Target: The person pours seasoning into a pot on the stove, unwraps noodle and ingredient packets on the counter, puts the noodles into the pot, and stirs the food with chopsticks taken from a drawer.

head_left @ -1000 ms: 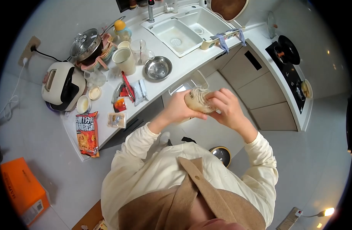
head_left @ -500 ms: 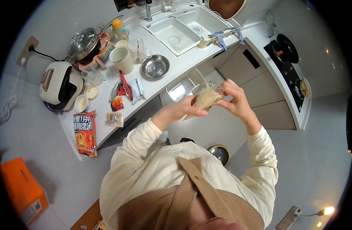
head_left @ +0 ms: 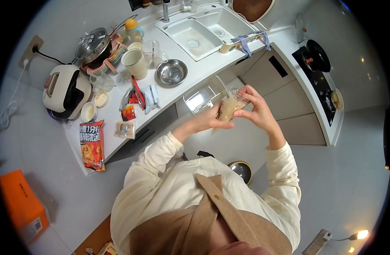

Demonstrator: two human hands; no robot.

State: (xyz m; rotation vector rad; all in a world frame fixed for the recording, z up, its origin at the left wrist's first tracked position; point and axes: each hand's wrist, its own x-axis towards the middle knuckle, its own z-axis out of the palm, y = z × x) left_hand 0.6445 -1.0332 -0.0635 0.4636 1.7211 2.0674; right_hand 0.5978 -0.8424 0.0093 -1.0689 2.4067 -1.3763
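Observation:
A clear plastic packet with pale contents and dark print is held up in front of the counter edge. My left hand wraps its lower left side, thumb stretched across the front. At its upper right, my right hand pinches the top edge between thumb and fingers. I cannot tell whether the packet is open. Behind it, lower down, stands a clear plastic bin. The closest counter items are a steel bowl and a silver-white sachet.
A large orange-red food packet, a small clear packet, a cream paper cup and a rice cooker stand on the counter. Beyond lies a double sink. A stove is at right, an orange box on the floor.
The packet has turned more upright and its printed top has shifted. My right hand has moved slightly left and down. Both hands keep hold of it.

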